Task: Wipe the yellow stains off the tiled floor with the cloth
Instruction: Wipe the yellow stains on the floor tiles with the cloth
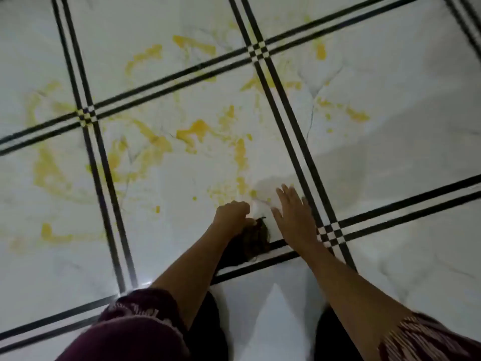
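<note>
Our left hand [232,213] is curled shut on a dark, crumpled cloth [256,237] resting on the white marble-look tiled floor [390,157]. Our right hand [295,217] hovers flat beside it, fingers spread, holding nothing. Beyond them, smeared yellow stains [197,130] cover several tiles, so we judge the wiping barely begun.

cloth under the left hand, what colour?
Dark brown to black, the cloth beside the left hand; head view, somewhat blurred.
</note>
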